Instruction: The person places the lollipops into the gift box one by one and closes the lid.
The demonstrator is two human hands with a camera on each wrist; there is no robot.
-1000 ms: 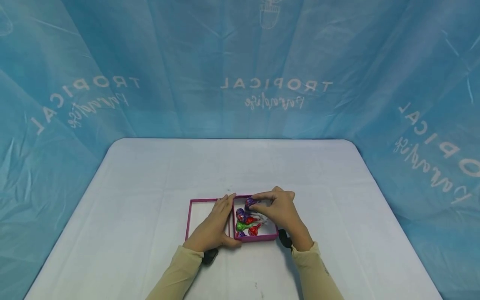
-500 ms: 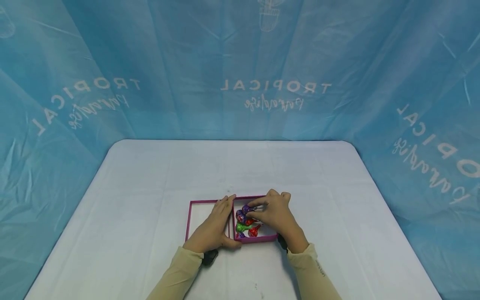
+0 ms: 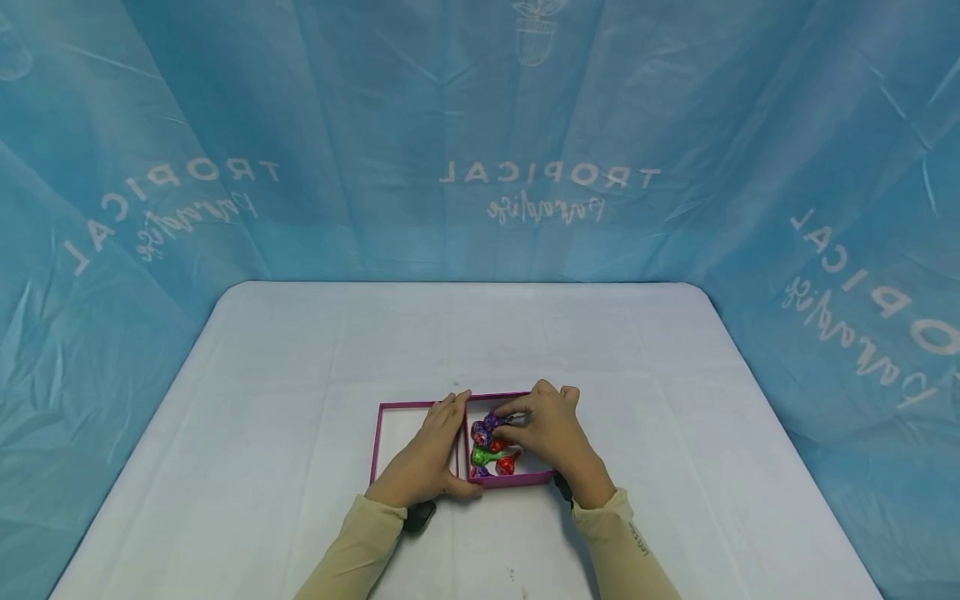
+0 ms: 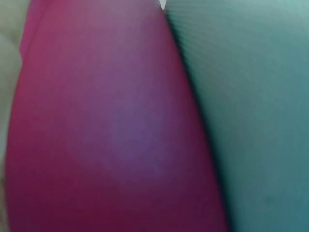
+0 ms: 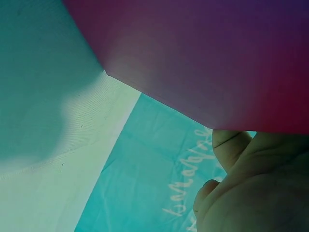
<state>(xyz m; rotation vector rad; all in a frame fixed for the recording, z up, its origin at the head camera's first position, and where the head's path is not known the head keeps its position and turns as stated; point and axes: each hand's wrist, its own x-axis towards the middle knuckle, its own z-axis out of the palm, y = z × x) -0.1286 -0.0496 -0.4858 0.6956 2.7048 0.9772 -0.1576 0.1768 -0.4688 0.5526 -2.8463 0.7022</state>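
Observation:
A pink-edged box (image 3: 517,479) holds several wrapped lollipops, with purple, red and green wrappers. My right hand (image 3: 551,429) reaches in over its right part. Thumb and forefinger pinch a purple-wrapped lollipop (image 3: 492,420), which lies against another purple one (image 3: 480,434) at the left wall. Nearer the front are a green lollipop (image 3: 481,457) and a red lollipop (image 3: 507,464). My left hand (image 3: 426,458) holds the box along its left side, fingertips at the back corner and thumb at the front corner. In the left wrist view the pink box wall (image 4: 116,121) fills the middle.
Left of the box, partly under my left hand, lies a shallow white tray or lid (image 3: 378,442) with a pink rim. Both stand on a white-covered table (image 3: 285,375). A blue printed curtain (image 3: 375,208) surrounds the back and sides.
My right hand has moved left and slightly toward the front with the purple lollipop, from the back of the box to beside the other purple one. The left hand stays put.

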